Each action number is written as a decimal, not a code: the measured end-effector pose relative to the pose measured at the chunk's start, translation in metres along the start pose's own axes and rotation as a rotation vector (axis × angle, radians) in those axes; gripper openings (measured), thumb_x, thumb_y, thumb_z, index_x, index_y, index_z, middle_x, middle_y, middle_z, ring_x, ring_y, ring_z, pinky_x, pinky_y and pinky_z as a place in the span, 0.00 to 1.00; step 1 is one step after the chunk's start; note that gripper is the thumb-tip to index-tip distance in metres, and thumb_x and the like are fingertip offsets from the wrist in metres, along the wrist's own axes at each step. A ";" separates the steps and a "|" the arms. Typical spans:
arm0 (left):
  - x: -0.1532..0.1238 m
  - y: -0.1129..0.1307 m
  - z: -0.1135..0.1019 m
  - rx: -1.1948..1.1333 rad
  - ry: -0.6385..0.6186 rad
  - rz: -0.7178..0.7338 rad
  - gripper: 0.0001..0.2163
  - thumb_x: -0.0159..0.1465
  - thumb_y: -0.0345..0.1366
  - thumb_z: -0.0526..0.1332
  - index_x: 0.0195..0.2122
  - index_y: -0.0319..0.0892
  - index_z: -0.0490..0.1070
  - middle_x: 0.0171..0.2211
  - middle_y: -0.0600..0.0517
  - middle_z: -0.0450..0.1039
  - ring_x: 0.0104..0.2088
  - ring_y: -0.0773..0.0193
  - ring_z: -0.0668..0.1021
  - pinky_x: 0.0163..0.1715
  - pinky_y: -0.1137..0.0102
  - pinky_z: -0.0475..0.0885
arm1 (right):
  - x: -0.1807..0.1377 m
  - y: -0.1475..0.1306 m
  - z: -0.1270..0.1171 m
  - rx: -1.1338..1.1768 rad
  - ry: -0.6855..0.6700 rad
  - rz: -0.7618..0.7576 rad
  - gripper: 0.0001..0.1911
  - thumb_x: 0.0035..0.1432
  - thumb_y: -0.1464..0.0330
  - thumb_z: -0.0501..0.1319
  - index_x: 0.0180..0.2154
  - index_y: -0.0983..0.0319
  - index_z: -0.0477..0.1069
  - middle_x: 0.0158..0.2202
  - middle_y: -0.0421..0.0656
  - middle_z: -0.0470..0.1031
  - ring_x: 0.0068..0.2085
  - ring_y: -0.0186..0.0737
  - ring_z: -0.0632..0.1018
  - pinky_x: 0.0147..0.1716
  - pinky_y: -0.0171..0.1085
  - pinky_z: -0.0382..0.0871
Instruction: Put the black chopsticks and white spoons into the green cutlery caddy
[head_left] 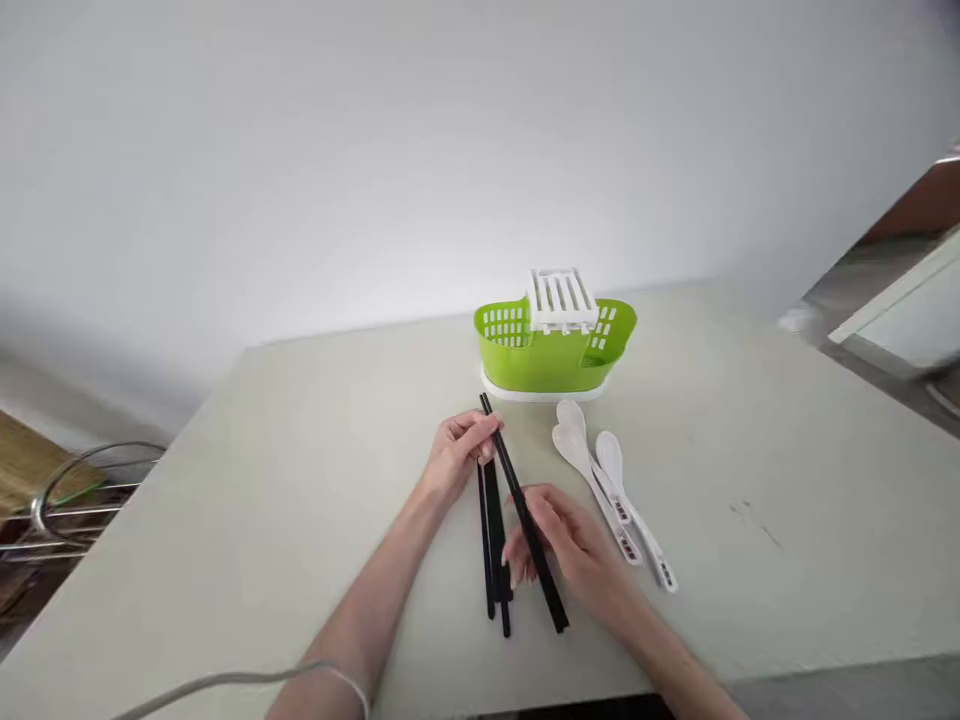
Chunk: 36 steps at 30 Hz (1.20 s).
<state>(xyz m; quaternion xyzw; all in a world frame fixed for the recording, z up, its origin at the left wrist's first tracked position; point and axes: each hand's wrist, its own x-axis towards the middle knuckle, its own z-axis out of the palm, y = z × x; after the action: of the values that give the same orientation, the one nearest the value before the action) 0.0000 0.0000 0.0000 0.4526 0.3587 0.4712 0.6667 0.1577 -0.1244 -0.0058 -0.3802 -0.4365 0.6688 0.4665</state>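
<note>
Several black chopsticks (496, 540) lie on the pale table (300, 480) in front of me. My left hand (459, 455) pinches the far end of one raised black chopstick (517, 500), which slants toward me. My right hand (559, 545) curls its fingers around the chopsticks near their middle. A green slotted cutlery basket (553, 350) with a white insert (561, 297) stands upright just beyond the hands. Three white spoons (607, 490) lie right of the chopsticks, beside my right hand.
A metal wire rack (75, 500) sits off the table's left edge. A grey cable (210, 685) crosses the near left corner. A white wall backs the table. A counter (900, 300) shows at far right.
</note>
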 end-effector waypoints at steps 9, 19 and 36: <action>-0.004 -0.001 0.004 0.047 -0.088 0.011 0.19 0.59 0.49 0.74 0.24 0.39 0.73 0.16 0.57 0.67 0.18 0.75 0.63 0.22 0.73 0.56 | 0.010 -0.003 -0.002 -0.045 0.103 -0.022 0.25 0.69 0.44 0.57 0.46 0.59 0.68 0.35 0.47 0.84 0.25 0.41 0.83 0.24 0.37 0.70; -0.009 0.003 0.012 0.083 -0.088 0.043 0.19 0.59 0.50 0.73 0.25 0.39 0.74 0.18 0.56 0.69 0.19 0.73 0.65 0.24 0.72 0.61 | 0.019 -0.041 -0.002 -0.323 0.084 -0.018 0.22 0.69 0.46 0.59 0.46 0.58 0.71 0.33 0.42 0.85 0.27 0.42 0.84 0.36 0.42 0.75; -0.001 0.002 0.006 -0.149 0.030 0.143 0.22 0.62 0.56 0.68 0.40 0.40 0.77 0.29 0.54 0.69 0.24 0.71 0.67 0.22 0.73 0.61 | 0.038 -0.092 -0.006 -0.627 0.171 -0.178 0.21 0.64 0.48 0.64 0.32 0.58 0.74 0.29 0.40 0.75 0.29 0.38 0.72 0.29 0.38 0.66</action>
<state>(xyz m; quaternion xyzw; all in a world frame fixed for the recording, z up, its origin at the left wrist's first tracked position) 0.0047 -0.0025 0.0036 0.4192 0.2995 0.5497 0.6576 0.1793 -0.0697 0.0750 -0.5205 -0.6117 0.4243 0.4182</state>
